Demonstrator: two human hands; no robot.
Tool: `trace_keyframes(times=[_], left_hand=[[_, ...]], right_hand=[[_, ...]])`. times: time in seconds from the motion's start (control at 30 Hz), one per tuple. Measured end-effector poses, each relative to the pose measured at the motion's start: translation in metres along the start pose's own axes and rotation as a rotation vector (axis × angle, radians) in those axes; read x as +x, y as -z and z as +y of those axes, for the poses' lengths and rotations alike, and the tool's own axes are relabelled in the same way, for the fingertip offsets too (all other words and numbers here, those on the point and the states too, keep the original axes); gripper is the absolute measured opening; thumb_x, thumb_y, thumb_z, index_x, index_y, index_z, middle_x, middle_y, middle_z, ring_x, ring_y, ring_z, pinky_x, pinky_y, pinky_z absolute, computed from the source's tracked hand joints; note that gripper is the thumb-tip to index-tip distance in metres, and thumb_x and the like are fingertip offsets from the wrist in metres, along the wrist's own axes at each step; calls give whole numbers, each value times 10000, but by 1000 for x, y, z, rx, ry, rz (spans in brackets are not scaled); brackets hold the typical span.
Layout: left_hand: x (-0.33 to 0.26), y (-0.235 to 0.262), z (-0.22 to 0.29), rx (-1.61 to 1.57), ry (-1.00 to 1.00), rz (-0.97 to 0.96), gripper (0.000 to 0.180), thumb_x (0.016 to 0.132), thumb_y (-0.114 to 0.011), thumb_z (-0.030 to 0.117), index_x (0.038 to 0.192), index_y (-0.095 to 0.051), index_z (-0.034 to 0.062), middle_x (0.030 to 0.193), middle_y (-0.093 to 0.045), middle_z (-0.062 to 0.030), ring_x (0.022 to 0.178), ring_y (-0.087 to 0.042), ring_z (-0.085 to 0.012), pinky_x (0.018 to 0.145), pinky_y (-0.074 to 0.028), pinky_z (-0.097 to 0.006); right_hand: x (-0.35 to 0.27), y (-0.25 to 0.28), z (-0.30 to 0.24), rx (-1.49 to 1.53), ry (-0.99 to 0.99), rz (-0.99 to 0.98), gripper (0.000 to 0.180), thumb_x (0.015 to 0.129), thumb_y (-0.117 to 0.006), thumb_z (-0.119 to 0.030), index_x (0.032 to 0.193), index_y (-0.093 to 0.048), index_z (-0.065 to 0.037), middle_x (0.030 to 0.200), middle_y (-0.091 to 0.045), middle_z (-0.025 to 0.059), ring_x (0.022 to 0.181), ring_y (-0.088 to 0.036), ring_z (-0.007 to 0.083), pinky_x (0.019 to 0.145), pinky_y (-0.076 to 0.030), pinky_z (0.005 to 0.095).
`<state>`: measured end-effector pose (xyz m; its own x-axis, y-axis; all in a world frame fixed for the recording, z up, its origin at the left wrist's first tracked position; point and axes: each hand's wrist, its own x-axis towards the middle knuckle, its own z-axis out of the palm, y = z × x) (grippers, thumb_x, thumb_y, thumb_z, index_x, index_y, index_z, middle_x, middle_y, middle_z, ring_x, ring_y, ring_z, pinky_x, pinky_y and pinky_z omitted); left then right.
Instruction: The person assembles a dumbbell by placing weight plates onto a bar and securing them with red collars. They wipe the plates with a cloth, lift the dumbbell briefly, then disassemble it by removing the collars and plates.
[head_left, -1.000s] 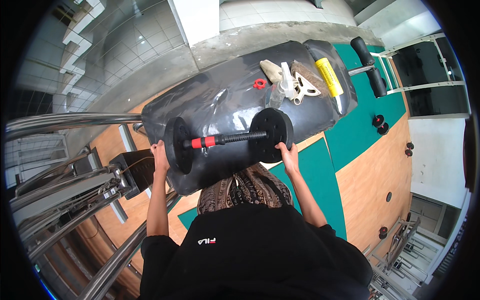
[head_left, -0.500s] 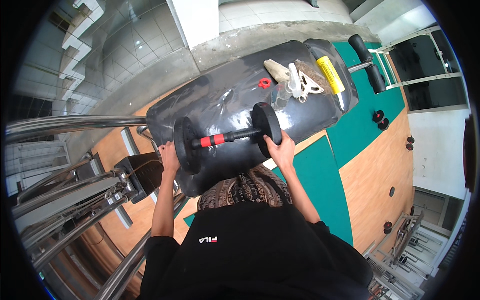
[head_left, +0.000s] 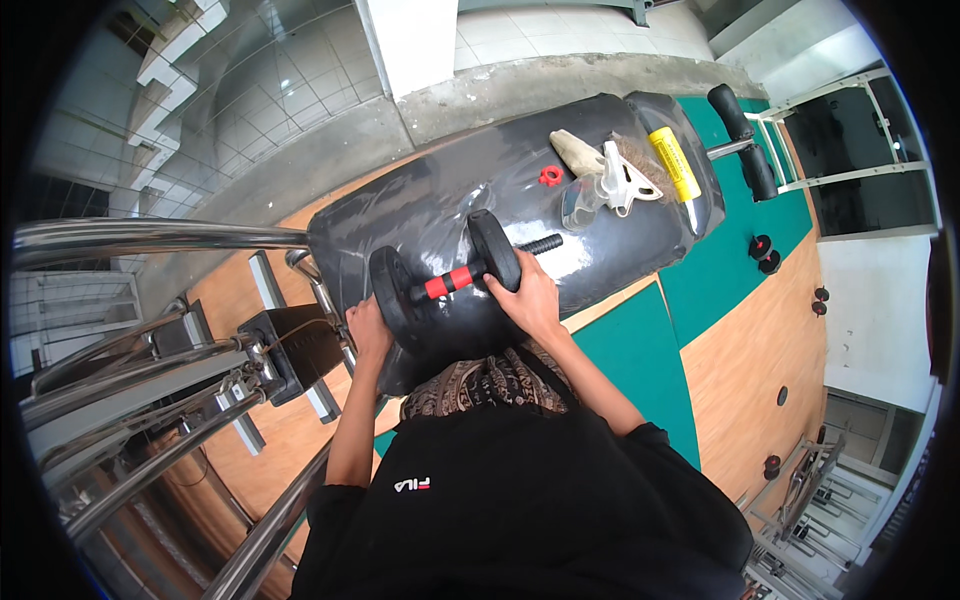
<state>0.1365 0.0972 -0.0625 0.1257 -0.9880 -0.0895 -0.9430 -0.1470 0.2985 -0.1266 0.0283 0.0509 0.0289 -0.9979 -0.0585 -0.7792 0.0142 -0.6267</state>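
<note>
A black dumbbell (head_left: 450,280) with a red grip and two round plates lies across a black padded bench (head_left: 430,200). My left hand (head_left: 368,330) holds the left plate (head_left: 393,298) from below. My right hand (head_left: 528,295) grips the right plate (head_left: 495,250) at its lower edge. A threaded bar end sticks out to the right of that plate. Farther along the bench lie a small red collar (head_left: 550,175), a clear spray bottle (head_left: 600,190), a cloth (head_left: 578,150), a brush (head_left: 630,160) and a yellow tube (head_left: 673,163).
Chrome rails and a weight stack of a gym machine (head_left: 150,370) stand at my left. Black roller pads (head_left: 745,140) sit at the bench's far end. Small black plates (head_left: 765,252) lie on the green and wood floor at right. A white pillar (head_left: 410,40) rises behind the bench.
The dumbbell has slid left and nearer to me along the bench. Both hands moved with it, staying on the plates.
</note>
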Motion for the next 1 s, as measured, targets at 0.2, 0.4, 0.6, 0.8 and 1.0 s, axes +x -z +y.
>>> trace_keyframes(times=[0.2,0.4,0.6,0.8,1.0], left_hand=[[-1,1,3,-89,26,106,174,710,-633,159,847,-610,54,813,-626,-143,842,-586,-310,772,-365,-404],[1,-7,-5,-66,10,160,262,700,-643,294,789,-606,50,775,-601,-165,817,-579,-326,759,-367,-413],[2,-7,-9,-66,42,91,289,684,-650,329,774,-623,56,751,-591,-162,794,-581,-330,757,-375,-414],[4,-9,-11,-56,62,116,302,686,-646,338,780,-625,52,748,-589,-168,789,-582,-338,751,-379,-416],[4,-8,-12,-65,62,105,308,700,-635,340,794,-629,47,754,-593,-176,784,-582,-350,756,-384,-422]], right_hand=[[1,16,10,22,67,-229,617,877,-544,-448,1279,-428,6,1154,-532,188,1097,-530,351,902,-429,421],[49,25,35,187,145,-82,377,935,-470,-225,1248,-445,-15,1120,-537,204,1078,-525,339,914,-415,397],[168,-12,80,-499,178,5,440,804,-589,-93,1216,-447,-29,1213,-452,232,1145,-457,436,897,-459,464],[204,-42,103,-712,-43,-222,384,794,-591,-82,1164,-506,-29,1178,-471,208,1126,-482,422,873,-474,469],[162,2,69,-134,198,-64,301,877,-529,-125,1164,-508,-38,1089,-500,226,1010,-550,388,835,-474,431]])
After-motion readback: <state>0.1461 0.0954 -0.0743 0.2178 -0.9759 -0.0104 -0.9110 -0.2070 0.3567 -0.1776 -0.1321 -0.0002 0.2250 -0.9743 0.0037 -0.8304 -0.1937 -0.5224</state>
